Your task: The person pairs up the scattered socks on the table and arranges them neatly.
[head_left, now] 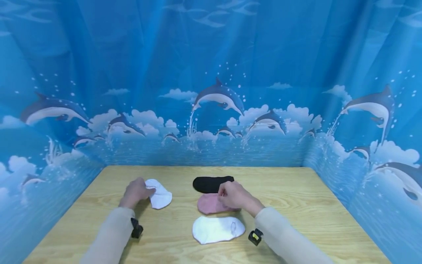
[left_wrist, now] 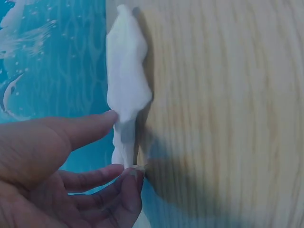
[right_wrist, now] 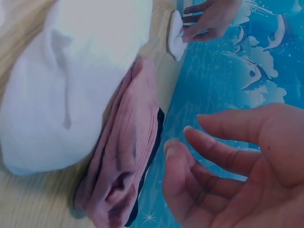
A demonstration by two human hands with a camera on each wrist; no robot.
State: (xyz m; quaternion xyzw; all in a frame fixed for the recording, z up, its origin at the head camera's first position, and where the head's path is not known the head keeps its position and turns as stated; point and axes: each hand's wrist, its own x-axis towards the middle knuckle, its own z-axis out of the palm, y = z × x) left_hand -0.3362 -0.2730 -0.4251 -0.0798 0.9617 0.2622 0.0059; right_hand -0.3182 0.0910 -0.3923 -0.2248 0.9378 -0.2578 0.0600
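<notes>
My left hand (head_left: 136,191) pinches the edge of a white sock (head_left: 160,196) at the left of the table. In the left wrist view the thumb lies at one side of that sock (left_wrist: 127,71) and the fingertips at its lower edge. My right hand (head_left: 234,196) hovers over the right part of a pink sock (head_left: 208,203), partly hiding it. Nothing shows between its loosely bent fingers (right_wrist: 213,152) in the right wrist view. A black sock (head_left: 209,184) lies just behind the pink one, and another white sock (head_left: 215,230) lies in front of it, all flat and sideways.
The socks lie on a light wood-grain table (head_left: 171,253). A blue curtain (head_left: 211,146) printed with dolphins and clouds hangs along its back and both sides. A small black device (head_left: 255,236) is strapped to each wrist.
</notes>
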